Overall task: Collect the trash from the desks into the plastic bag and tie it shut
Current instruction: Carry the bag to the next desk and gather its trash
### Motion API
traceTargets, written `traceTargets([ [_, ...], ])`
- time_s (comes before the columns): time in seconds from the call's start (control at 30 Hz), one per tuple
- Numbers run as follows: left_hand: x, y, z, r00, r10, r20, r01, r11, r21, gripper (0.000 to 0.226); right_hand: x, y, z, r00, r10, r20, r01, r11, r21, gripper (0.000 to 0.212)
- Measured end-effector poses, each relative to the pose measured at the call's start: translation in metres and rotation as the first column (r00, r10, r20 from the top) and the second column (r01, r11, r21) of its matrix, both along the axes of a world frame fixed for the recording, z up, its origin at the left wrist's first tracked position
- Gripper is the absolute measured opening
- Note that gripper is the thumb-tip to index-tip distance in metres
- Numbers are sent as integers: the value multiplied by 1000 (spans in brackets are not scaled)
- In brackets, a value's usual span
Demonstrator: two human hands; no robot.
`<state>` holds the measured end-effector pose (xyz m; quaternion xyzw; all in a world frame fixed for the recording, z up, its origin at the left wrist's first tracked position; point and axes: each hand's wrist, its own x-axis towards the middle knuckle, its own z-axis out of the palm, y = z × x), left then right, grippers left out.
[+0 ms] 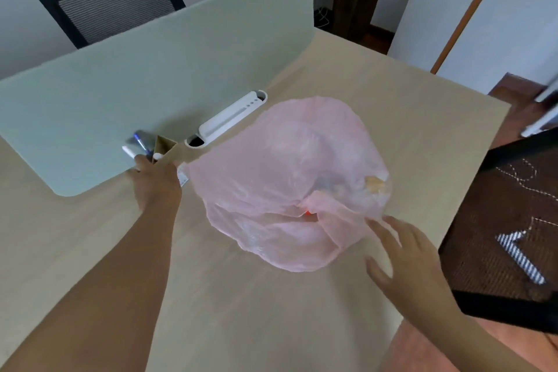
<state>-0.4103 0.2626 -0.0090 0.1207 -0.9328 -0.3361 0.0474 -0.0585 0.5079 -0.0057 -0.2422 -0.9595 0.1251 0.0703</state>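
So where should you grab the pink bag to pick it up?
Take the pink bag by the loose, crumpled folds at its mouth, on the side nearest the right hand. Come from above and from the right. The thin film bunches there, so a grip can pinch it; the rest lies puffed and smooth.

The plastic bag (290,178) is translucent pale pink, with a small red spot and something yellowish, perhaps paper, showing through. The desk (241,311) is light beige, the divider (136,75) pale grey-green, the chair (105,0) black mesh.
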Motion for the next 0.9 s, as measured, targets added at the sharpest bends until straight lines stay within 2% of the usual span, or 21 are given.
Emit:
traceTargets([
  [0.1, 14, 4, -10, 998, 60, -20, -59, 998, 38, 52, 69, 48, 30, 971, -149, 185, 83, 942, 324, 61],
  [0.13, 26, 6, -17, 992, 118, -33, -114, 989, 96, 52, 89, 62, 35, 937, -178, 299, 61, 929, 365, 65],
  [0.17, 44, 8, -25, 982, 187, -33, -178, 968, 179, 51, 103, 69, 43, 855, -209, 475, 29, 933, 358, 68],
  [0.23, 90, 11, -39, 960, 279, -5, -262, 907, 329, 47, 115, 81, 53, 671, -241, 702, -48, 929, 366, 67],
  [0.27, 116, 14, -47, 958, 285, -3, -263, 888, 377, 46, 118, 83, 56, 619, -236, 749, -66, 935, 349, 64],
  [0.3, 143, 16, -53, 961, 276, -21, -247, 890, 382, 47, 120, 85, 58, 615, -219, 757, -94, 933, 346, 61],
  [0.37, 198, 22, -65, 983, 161, -83, -133, 954, 270, 49, 124, 88, 62, 651, -214, 729, -113, 921, 372, 54],
  [0.43, 248, 32, -74, 996, -76, -53, 81, 992, 93, 52, 135, 92, 64, 663, -228, 713, -104, 915, 389, 51],
  [0.47, 270, 39, -79, 973, -230, -3, 230, 973, -10, 57, 141, 96, 64, 654, -237, 718, -102, 913, 394, 51],
  [0.5, 290, 47, -83, 917, -394, 54, 398, 910, -118, 61, 147, 100, 65, 651, -233, 722, -110, 913, 393, 51],
  [0.53, 307, 56, -86, 837, -537, 104, 545, 805, -234, 62, 153, 104, 66, 643, -235, 729, -108, 915, 390, 51],
  [0.6, 333, 76, -91, 691, -701, 176, 704, 597, -384, 63, 169, 113, 66, 637, -226, 737, -127, 912, 390, 53],
  [0.63, 341, 86, -90, 661, -725, 194, 724, 549, -418, 64, 176, 118, 66, 645, -219, 732, -149, 904, 401, 54],
  [0.73, 352, 110, -88, 659, -702, 271, 728, 505, -463, 72, 204, 136, 65, 623, -216, 752, -202, 884, 422, 62],
  [0.9, 354, 140, -90, 585, -763, 276, 766, 408, -496, 68, 247, 170, 56, 611, -263, 747, -242, 836, 492, 70],
])
